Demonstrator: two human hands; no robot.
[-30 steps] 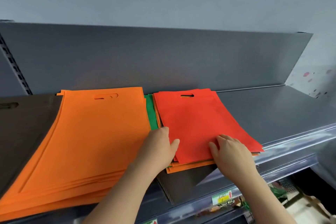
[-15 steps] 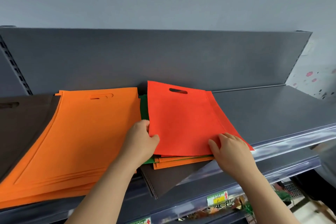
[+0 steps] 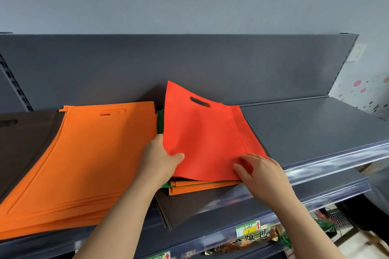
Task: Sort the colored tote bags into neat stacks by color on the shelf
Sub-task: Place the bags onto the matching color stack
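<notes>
Hands meet on the red tote bag (image 3: 202,136). The left hand (image 3: 160,159), forearm slanting up from 7 o'clock, grips the bag's 9 o'clock edge with the thumb on top and the rest hidden beneath. The right hand (image 3: 263,171) pinches the 5 o'clock corner with curled fingers (image 3: 251,159). The bag tilts up off a pile of orange bags (image 3: 200,188), a green bag (image 3: 160,121) and a brown bag (image 3: 189,206), its far corner against the back panel (image 3: 210,65). The orange stack (image 3: 84,153) lies just beside at 9 o'clock. Bare shelf (image 3: 305,128) spreads at 3 o'clock to the front rail (image 3: 341,156).
</notes>
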